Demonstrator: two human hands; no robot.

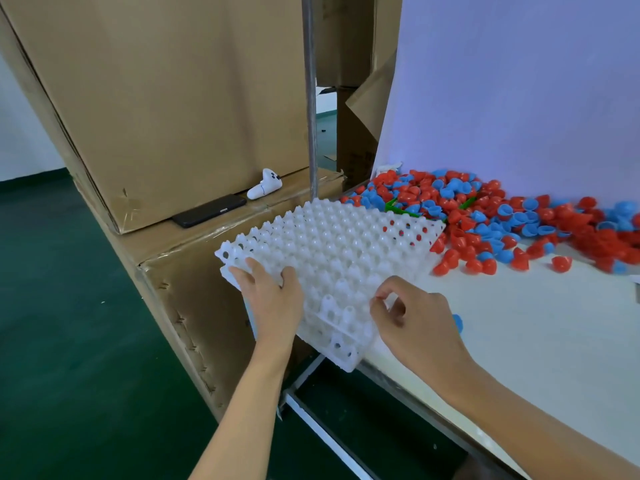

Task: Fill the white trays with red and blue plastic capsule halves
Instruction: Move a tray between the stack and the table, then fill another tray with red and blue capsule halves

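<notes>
A stack of white trays [332,258] is sitting at centre frame, tilted, its near corner overhanging the table [519,323] edge toward lower centre and its far edge reaching up-right toward the pile. The long axis is running from lower left to upper right. No cell appears to be holding a capsule; the red and blue dots showing at the upper right of the stack are likely the pile seen through holes, though the view there is poor. The left hand [273,299] is gripping the stack's left edge, fingers curled over the top and thumb alongside. The right hand [412,320] is pinching the near right edge between thumb and forefinger, apparently working to part one tray from the rest. Both hands are touching the stack; the right hand is lying nearer the pile. The red and blue capsule halves [502,220] are spreading across the table at right of frame, just beyond the stack's far edge. Outward, cardboard boxes [173,98] are filling the upper left, carrying a black phone [209,210] and a white controller [265,184].
</notes>
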